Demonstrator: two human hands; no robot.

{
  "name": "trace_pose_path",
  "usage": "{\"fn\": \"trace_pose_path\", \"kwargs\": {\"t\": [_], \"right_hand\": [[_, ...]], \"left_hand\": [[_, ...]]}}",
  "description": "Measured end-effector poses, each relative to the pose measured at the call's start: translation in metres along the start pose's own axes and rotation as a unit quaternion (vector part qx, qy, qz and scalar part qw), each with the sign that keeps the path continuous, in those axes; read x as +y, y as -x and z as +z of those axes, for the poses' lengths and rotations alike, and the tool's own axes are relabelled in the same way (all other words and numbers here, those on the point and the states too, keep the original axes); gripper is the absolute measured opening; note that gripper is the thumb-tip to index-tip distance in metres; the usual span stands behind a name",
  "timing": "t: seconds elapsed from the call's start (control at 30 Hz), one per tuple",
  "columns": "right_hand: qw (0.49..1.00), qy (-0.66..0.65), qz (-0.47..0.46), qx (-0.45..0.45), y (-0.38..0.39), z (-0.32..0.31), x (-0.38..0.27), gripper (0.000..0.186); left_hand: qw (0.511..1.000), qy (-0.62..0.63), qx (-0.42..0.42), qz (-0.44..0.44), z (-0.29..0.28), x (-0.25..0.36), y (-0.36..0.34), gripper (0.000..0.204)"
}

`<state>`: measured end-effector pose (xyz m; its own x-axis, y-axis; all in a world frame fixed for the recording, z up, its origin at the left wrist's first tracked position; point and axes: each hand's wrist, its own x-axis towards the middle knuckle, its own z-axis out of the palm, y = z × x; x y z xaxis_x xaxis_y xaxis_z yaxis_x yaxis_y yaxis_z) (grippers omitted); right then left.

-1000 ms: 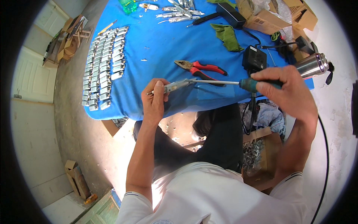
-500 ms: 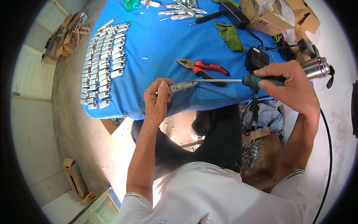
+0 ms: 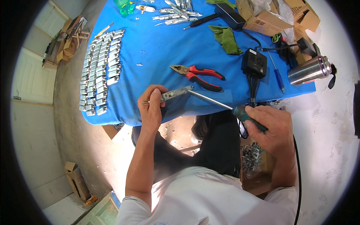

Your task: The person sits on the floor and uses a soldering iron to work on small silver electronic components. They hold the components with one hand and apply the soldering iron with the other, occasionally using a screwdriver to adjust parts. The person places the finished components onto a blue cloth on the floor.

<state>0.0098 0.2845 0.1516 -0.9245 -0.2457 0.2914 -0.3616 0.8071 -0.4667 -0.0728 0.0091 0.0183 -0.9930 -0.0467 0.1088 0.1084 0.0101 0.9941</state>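
Note:
Closed around one end of a slim silver metal part (image 3: 175, 94), my left hand (image 3: 151, 106) holds it over the front edge of the blue-covered table. My right hand (image 3: 270, 127) grips the green handle of a screwdriver (image 3: 215, 102), lower and to the right. Its long shaft slants up to the left, and the tip meets the far end of the metal part; whether it sits in a slot is too small to tell. Just beyond lie red-and-black pliers (image 3: 202, 75), jaws to the left. The fingertips of both hands are partly hidden by what they hold.
Rows of small metal pieces (image 3: 100, 71) cover the table's left side. More slim metal parts (image 3: 177, 14) lie at the back. To the right are a black socket box (image 3: 255, 62), a blue screwdriver (image 3: 278, 78), a steel flask (image 3: 308, 71) and a green cloth (image 3: 226, 39); cardboard boxes (image 3: 262, 20) stand behind.
My right hand has moved down and left, so the screwdriver now slants instead of lying nearly level. My left hand has shifted slightly left and down with the metal part.

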Motion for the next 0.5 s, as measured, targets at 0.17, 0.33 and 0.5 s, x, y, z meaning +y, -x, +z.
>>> {"fn": "trace_pose_path", "kwargs": {"t": [0.17,0.33,0.5], "right_hand": [[0.999,-0.033,0.024,0.013,0.008,0.005,0.008,0.028],[1.0,-0.021,0.011,-0.001,0.002,0.004,0.006,0.027],[0.999,-0.039,0.027,0.002,0.001,0.008,0.005,0.024]], "left_hand": [[0.999,-0.033,0.014,-0.004,0.002,0.003,0.002,0.029],[0.999,-0.017,-0.028,-0.04,-0.006,0.01,0.001,0.027],[0.983,-0.019,-0.064,-0.172,-0.02,0.027,0.006,0.035]]}}
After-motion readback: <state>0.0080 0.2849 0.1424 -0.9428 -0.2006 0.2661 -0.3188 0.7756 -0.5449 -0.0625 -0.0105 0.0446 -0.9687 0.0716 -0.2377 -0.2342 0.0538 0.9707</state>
